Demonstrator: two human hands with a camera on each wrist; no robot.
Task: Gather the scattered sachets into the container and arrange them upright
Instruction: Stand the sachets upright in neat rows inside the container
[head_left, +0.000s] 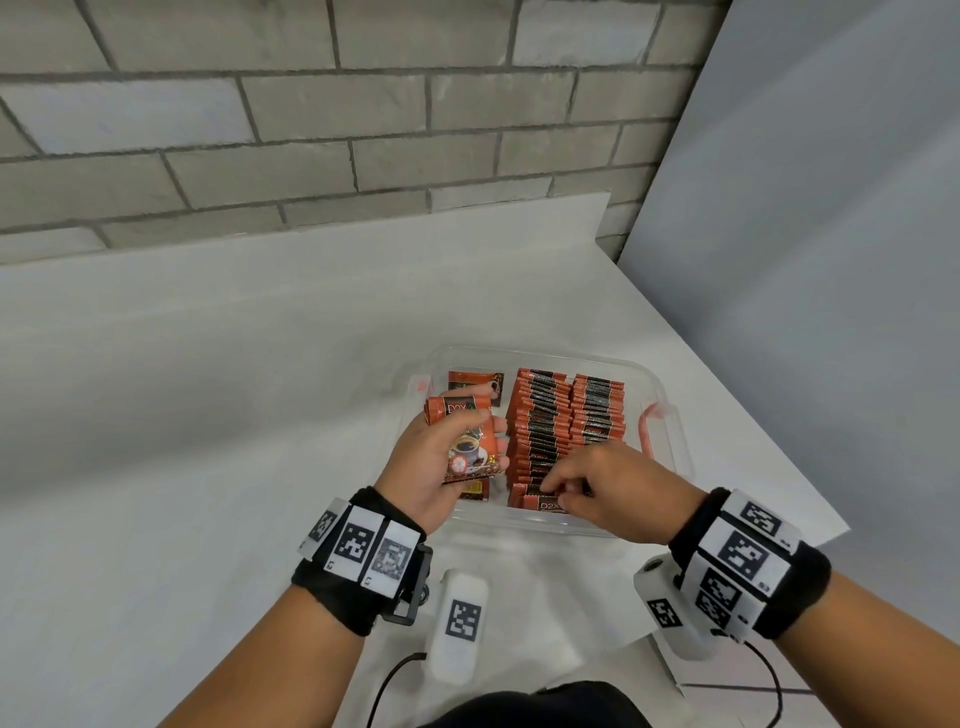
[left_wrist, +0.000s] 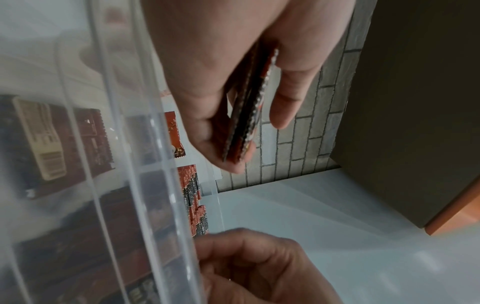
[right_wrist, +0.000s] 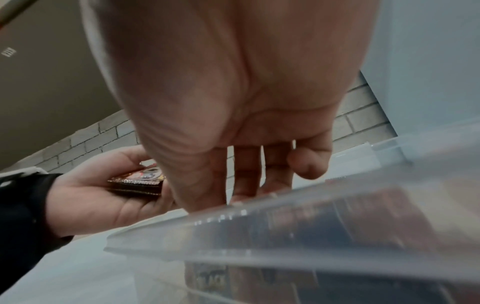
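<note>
A clear plastic container (head_left: 519, 526) stands on the white table. It holds two rows of upright orange-and-black sachets (head_left: 540, 415), and loose sachets (head_left: 475, 382) lie flat in its left part. My left hand (head_left: 480, 431) hovers over that left part and grips a small stack of sachets (head_left: 470, 452) between thumb and fingers. The left wrist view shows the stack (left_wrist: 249, 115) edge-on. My right hand (head_left: 558, 491) reaches over the near wall, its fingertips pinching the top of the front sachet (head_left: 545, 503) of the left row. In the right wrist view the container's rim (right_wrist: 285, 226) hides those fingertips.
Orange latches sit on the container's right side (head_left: 649, 426) and left side (head_left: 421, 384). A white marker-tagged device (head_left: 460, 623) with a cable lies near the table's front. A brick wall runs behind, a grey panel (head_left: 831, 208) stands to the right, and the table edge slants there.
</note>
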